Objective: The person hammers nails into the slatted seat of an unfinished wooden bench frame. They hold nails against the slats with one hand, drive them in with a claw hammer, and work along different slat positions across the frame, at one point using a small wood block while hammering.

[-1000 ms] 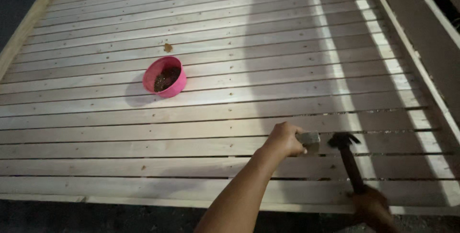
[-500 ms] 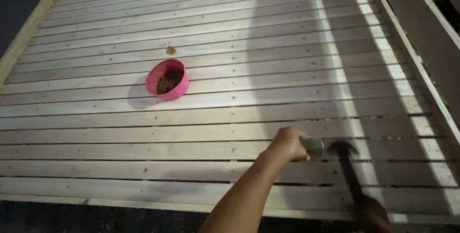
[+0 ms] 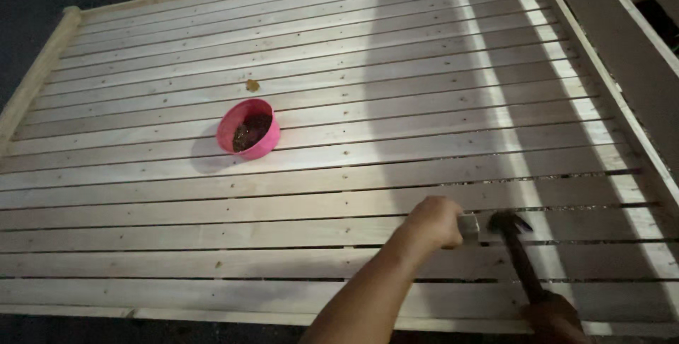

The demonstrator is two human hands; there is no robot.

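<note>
Fingers of my left hand [image 3: 437,221] were curled shut on a small pale block [image 3: 468,228] near the slatted platform's [image 3: 318,68] right front corner, steadying it, I judged, while my right hand [image 3: 555,317] gripped the hammer [image 3: 515,245] beside it.

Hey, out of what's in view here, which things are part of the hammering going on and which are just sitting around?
In use:
- hammer, gripped low on the handle by the right hand
- small grey piece, held by the left hand against the hammer head
- slatted wooden panel under both

Lying about:
- pink bowl with dark bits, far off on the slats
- small brown scrap beyond it
</note>
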